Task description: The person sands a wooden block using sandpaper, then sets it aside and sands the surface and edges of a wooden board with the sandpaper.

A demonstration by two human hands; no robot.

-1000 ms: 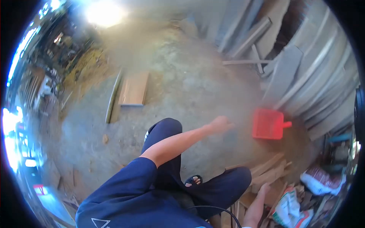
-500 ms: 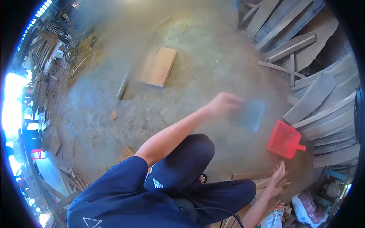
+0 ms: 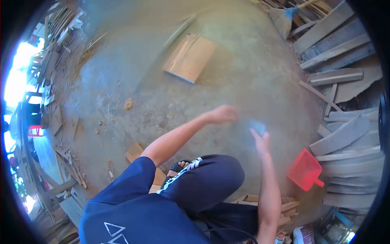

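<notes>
My right hand (image 3: 263,142) grips a small, flat, bluish-grey piece (image 3: 258,127), its thumb lying against the piece. Motion blur hides what the piece is exactly. To its left, over the concrete floor, my left hand (image 3: 223,114) hangs with the fingers smeared by movement; they look curled, but I cannot make out anything in them. A faint bluish smear fills the gap between the hands. Right of my right forearm, a red dustpan (image 3: 304,171) lies on the floor, apart from both hands.
A flat wooden board (image 3: 191,59) lies on the dusty concrete floor ahead. Many boards (image 3: 345,134) are stacked along the right, with a broom (image 3: 282,22) at the top right. Wood scraps (image 3: 67,162) line the left. Sacks (image 3: 302,235) stand at the bottom right.
The bluish piece was at my left hand and now sits in my right hand. My right hand has risen from beside the dustpan; my left has drawn back leftward. The view has shifted.
</notes>
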